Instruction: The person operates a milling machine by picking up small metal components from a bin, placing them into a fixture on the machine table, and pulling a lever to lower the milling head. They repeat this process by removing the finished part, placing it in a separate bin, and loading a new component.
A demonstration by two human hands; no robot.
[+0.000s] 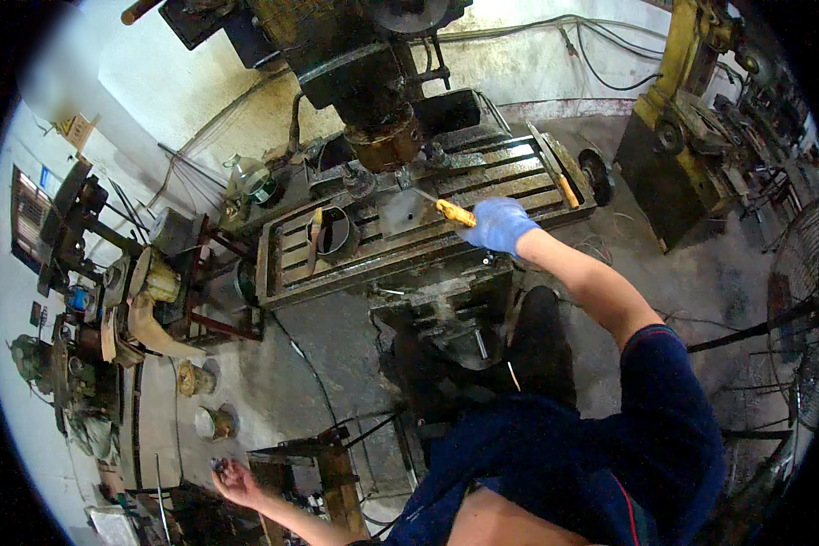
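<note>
My right hand [500, 226], in a blue glove, is closed round a yellow-handled tool [455, 213] with a thin metal shaft. Its tip points at a flat grey metal workpiece [404, 211] with a small dark hole, on the slotted machine table [287, 293]. Whether the tip touches the workpiece I cannot tell. Above the workpiece hangs the machine's spindle head [382, 136]. My bare left hand [237, 482] is held out low on the left, fingers curled round something small and dark that I cannot make out. Near it stands a metal can [214, 423].
On the machine table are a dark round pot [338, 235] with a wooden-handled brush [315, 229] and a file [566, 188] with an orange handle. A second can [196, 378] stands on the floor at left. A yellow machine [669, 136] is at right, beside a caged fan [796, 309].
</note>
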